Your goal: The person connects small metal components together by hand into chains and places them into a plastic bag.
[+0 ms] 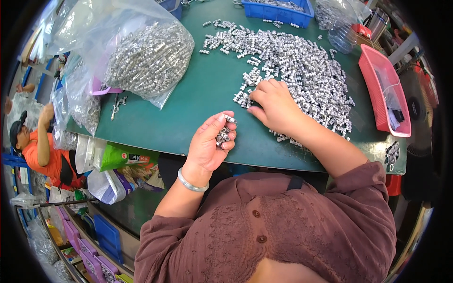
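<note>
My left hand [212, 137], with a pale bangle [192, 184] on its wrist, is palm up near the table's front edge. Its fingers curl round several small silvery metal fittings [223, 136]. Across the green table [188, 122] spreads a big heap of the same kind of short, ridged metal fittings [306, 70]. At the heap's left edge, my right hand [273, 104] reaches in with its palm down. Its fingers bend onto the pieces there, and its fingertips are partly hidden, so whether it grips one I cannot tell.
A clear plastic bag [151, 56] full of fittings stands at the left. Blue tray [278, 12] at the back; pink basket [384, 89] at the right, near a clear plastic jar [342, 38]. Dark rings [392, 154] lie at the right corner. A person in orange [40, 148] is at far left.
</note>
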{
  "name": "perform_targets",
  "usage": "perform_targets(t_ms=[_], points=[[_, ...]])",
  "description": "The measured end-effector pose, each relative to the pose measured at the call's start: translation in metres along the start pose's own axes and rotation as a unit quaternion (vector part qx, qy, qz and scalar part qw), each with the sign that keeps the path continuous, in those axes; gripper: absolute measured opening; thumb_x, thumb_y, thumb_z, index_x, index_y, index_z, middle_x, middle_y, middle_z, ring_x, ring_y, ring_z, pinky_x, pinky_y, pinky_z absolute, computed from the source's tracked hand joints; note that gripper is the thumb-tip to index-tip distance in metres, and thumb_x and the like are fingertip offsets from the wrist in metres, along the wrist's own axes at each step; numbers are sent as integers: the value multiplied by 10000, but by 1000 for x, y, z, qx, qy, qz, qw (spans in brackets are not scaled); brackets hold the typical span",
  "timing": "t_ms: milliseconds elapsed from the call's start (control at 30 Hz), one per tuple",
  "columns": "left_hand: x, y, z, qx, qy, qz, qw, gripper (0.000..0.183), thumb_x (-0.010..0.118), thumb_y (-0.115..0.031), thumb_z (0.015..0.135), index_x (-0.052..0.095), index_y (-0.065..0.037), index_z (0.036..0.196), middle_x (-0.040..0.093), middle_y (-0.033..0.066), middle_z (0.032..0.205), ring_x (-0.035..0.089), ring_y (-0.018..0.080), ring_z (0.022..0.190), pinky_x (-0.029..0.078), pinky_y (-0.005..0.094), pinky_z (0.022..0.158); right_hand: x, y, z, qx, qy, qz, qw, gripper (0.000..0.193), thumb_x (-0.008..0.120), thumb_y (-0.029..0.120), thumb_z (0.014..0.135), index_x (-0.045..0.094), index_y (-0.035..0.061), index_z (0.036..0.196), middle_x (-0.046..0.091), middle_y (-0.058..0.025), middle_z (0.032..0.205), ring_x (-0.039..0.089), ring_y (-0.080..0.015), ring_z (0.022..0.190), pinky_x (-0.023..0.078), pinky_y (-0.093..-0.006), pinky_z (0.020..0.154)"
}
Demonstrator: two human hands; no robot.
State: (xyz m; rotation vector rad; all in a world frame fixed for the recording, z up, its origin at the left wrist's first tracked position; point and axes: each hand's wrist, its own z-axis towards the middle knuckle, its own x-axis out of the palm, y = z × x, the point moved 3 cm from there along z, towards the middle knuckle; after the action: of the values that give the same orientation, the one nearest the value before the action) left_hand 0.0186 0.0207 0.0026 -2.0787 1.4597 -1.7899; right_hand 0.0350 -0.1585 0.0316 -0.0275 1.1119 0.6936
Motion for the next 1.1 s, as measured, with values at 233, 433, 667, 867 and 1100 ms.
perform_targets(t_ms=[233, 433, 667, 867, 1100], points=[[-1, 1, 2, -4, 2, -6, 1000, 179, 515, -204, 917, 551, -59, 1016, 517, 40, 829, 476, 117, 675, 371, 185, 473, 4, 0, -1, -15, 19, -54, 998, 109, 660, 154, 699, 606, 68, 737, 509, -69, 842, 482, -250, 896, 354, -373, 795], [-6, 2, 4, 0, 12, -58, 998, 182, 523, -204, 887, 558, -53, 983, 563, 87, 868, 523, 169, 714, 432, 218, 505, 5, -1, -1, -19, 12, -64, 998, 77, 632, 134, 703, 602, 66, 723, 512, -69, 828, 484, -247, 883, 354, -372, 789], [-3, 2, 4, 11, 1, -58, 998, 177, 522, -225, 887, 563, -56, 917, 589, 112, 898, 585, 234, 756, 488, 269, 547, 2, 3, -2, -14, 2, -80, 997, 71, 629, 134, 699, 614, 68, 722, 516, -57, 808, 494, -234, 865, 355, -368, 780], [-4, 4, 7, 12, 2, -37, 999, 149, 534, -204, 894, 553, -61, 931, 579, 91, 859, 575, 205, 734, 476, 258, 542, 5, 0, -2, 0, 18, -126, 992, 75, 624, 139, 718, 619, 66, 734, 529, -55, 805, 504, -238, 860, 356, -367, 773], [8, 3, 9, 12, -25, 40, 999, 189, 559, -208, 898, 553, -63, 1019, 586, 61, 820, 560, 141, 684, 427, 231, 510, -5, 7, -4, -76, -89, 66, 991, 170, 627, 66, 698, 568, 56, 858, 560, -81, 847, 534, -265, 823, 390, -385, 742]])
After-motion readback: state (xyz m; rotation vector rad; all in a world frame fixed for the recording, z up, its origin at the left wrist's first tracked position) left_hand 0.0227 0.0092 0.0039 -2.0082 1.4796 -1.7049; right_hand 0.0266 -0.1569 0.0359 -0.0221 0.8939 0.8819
